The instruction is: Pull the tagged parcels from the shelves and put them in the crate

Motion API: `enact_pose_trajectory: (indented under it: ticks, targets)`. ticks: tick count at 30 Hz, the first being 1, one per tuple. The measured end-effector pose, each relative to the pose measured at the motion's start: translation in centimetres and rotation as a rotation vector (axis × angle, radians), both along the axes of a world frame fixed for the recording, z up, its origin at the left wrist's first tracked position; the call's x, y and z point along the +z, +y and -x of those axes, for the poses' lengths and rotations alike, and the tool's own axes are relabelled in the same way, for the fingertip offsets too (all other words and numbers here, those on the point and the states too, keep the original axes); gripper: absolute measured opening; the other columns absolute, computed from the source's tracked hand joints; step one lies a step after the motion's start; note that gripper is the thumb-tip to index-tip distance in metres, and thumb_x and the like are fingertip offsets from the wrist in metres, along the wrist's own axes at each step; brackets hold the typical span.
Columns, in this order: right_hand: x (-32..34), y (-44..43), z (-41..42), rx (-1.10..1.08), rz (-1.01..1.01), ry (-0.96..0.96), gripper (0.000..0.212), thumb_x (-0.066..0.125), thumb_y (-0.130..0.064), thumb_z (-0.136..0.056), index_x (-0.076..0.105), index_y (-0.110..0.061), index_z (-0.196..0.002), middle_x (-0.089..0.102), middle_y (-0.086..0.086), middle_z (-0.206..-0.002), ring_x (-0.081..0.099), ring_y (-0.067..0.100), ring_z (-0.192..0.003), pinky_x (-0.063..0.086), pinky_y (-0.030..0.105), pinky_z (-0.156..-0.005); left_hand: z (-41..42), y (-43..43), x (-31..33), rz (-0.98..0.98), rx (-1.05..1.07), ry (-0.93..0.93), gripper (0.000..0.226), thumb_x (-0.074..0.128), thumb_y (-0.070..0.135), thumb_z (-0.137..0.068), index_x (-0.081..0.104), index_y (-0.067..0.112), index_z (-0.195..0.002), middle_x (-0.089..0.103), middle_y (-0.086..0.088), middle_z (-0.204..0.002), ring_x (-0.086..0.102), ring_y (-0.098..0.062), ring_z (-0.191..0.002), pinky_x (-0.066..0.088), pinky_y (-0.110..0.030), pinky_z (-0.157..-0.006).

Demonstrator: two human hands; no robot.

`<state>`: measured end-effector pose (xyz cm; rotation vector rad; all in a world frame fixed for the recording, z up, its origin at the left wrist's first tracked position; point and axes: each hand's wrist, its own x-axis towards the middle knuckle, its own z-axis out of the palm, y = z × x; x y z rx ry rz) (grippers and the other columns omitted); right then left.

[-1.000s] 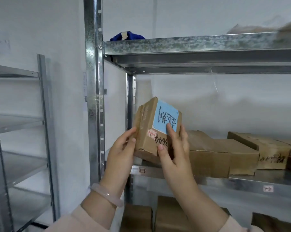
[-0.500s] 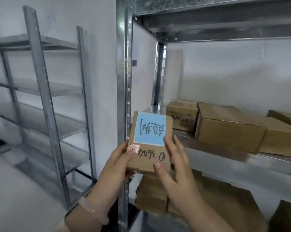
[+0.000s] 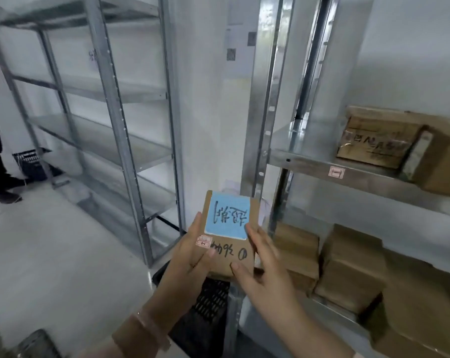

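Both grips hold one cardboard parcel (image 3: 226, 264) btwn them, tagged face toward the camera. The left grip (image 3: 190, 262) clasps the lower-left side, w/ the thumb on the front just below a small pink sticker (image 3: 204, 241); its other fingers are hidden behind. The right grip (image 3: 262, 277) pinches the lower-right: thumb on the front btm corner, fingers laid up the right edge.

Parcel's long axis runs up-down in view, approx. upright. The end w/ the blue tag (image 3: 227, 219) points up and away from the grips; the btm end sits in them. The tag writing and the marker scrawl under it read upside down.

A black slotted crate (image 3: 208, 306) sits directly below the grips; the parcel is held above it, not in it.

Right of the right grip is a steel shelf (image 3: 309, 161) w/ a taped carton (image 3: 373, 140) above grip level. More cartons (image 3: 348, 267) sit on the tier at grip level. Well left of the left grip stands a steel shelving unit (image 3: 115, 125). The left wrist wears a pale bracelet (image 3: 146, 329).
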<state>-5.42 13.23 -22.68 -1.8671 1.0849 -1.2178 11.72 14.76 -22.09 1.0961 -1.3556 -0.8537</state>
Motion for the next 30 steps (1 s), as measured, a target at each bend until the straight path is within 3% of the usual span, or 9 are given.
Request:
enact_pose_trajectory:
  ticks: [3,5,7,8,11,14,20,26,30]
  targets:
    - [-1.7,-1.4,-4.0,-0.034,-0.058,0.064,0.069,0.069,-0.033,-0.086,0.031,-0.062,-0.135,0.021,-0.027,-0.148,0.021,-0.008,-0.137,0.043,0.031,-0.106,-4.3,-1.4,-1.7,-0.042,0.016,-0.101,0.062,0.052,0.034,-0.090,0.030,0.027,-0.148,0.052,-0.007,-0.138,0.053,-0.026,-0.125,0.047,-0.048,-0.100]
    - [-2.7,-2.2,-7.0,-0.061,-0.075,0.091,0.069,0.069,-0.036,-0.085,0.030,-0.064,-0.134,0.022,-0.026,-0.147,0.017,-0.018,-0.133,0.036,0.021,-0.108,-7.7,-2.3,-3.0,-0.076,0.032,-0.097,0.060,0.055,0.040,-0.086,0.037,0.031,-0.143,0.051,-0.007,-0.137,0.053,-0.025,-0.124,0.048,-0.050,-0.098]
    - [-3.7,-3.0,-10.1,-0.066,-0.110,0.100,0.068,0.069,-0.036,-0.085,0.030,-0.061,-0.134,0.024,-0.019,-0.150,0.017,-0.020,-0.132,0.030,0.005,-0.101,-11.0,-3.4,-4.5,-0.110,0.013,-0.080,0.054,0.061,0.023,-0.089,0.043,0.035,-0.138,0.053,-0.001,-0.136,0.056,-0.018,-0.122,0.053,-0.038,-0.093]
    - [-4.2,-3.4,-11.6,-0.063,-0.134,0.109,0.068,0.068,-0.035,-0.086,0.030,-0.058,-0.136,0.024,-0.016,-0.151,0.020,-0.014,-0.134,0.031,0.006,-0.102,-12.6,-3.9,-5.2,-0.123,0.001,-0.094,0.056,0.063,0.014,-0.090,0.044,0.041,-0.135,0.055,0.006,-0.134,0.058,-0.011,-0.119,0.054,-0.027,-0.089]
    - [-5.5,-4.8,-15.5,-0.086,-0.200,0.148,0.068,0.067,-0.034,-0.087,0.030,-0.047,-0.143,0.023,-0.009,-0.153,0.021,0.001,-0.140,0.031,0.026,-0.113,-16.8,-5.7,-6.9,-0.164,-0.030,-0.161,0.066,0.067,0.010,-0.088,0.042,0.056,-0.129,0.055,0.030,-0.124,0.055,0.008,-0.113,0.048,-0.007,-0.079]
    - [-6.9,-5.8,-18.4,-0.123,-0.248,0.165,0.069,0.067,-0.029,-0.088,0.030,-0.038,-0.145,0.025,-0.004,-0.153,0.022,0.007,-0.141,0.031,0.035,-0.114,-19.5,-7.2,-8.3,-0.214,-0.063,-0.172,0.065,0.067,0.013,-0.089,0.041,0.052,-0.134,0.048,0.042,-0.125,0.049,0.013,-0.117,0.045,-0.005,-0.082]
    - [-9.8,-8.5,-20.0,-0.139,-0.372,0.237,0.072,0.065,-0.038,-0.088,0.022,-0.046,-0.146,0.020,-0.013,-0.155,0.016,-0.001,-0.141,0.025,0.032,-0.116,-21.6,-11.1,-11.6,-0.347,-0.152,-0.062,0.063,0.061,0.006,-0.091,0.043,0.047,-0.135,0.057,0.014,-0.131,0.059,-0.002,-0.115,0.051,-0.016,-0.084]
    - [-13.7,-14.0,-19.4,-0.208,-0.474,0.322,0.069,0.061,-0.046,-0.088,0.015,-0.058,-0.139,0.014,-0.025,-0.149,0.005,-0.013,-0.134,0.011,0.019,-0.109,-22.0,-17.6,-16.5,-0.475,-0.154,-0.042,0.061,0.061,0.004,-0.091,0.044,0.047,-0.130,0.059,0.021,-0.121,0.060,0.010,-0.104,0.048,-0.007,-0.075]
    - [-17.3,-19.2,-18.6,-0.281,-0.594,0.356,0.071,0.059,-0.048,-0.089,0.021,-0.042,-0.148,0.014,-0.014,-0.158,0.011,-0.001,-0.141,0.012,0.021,-0.112,-21.9,-22.3,-20.8,-0.571,-0.180,-0.056,0.061,0.063,0.008,-0.091,0.045,0.053,-0.128,0.058,0.019,-0.125,0.059,0.004,-0.109,0.051,-0.015,-0.082]
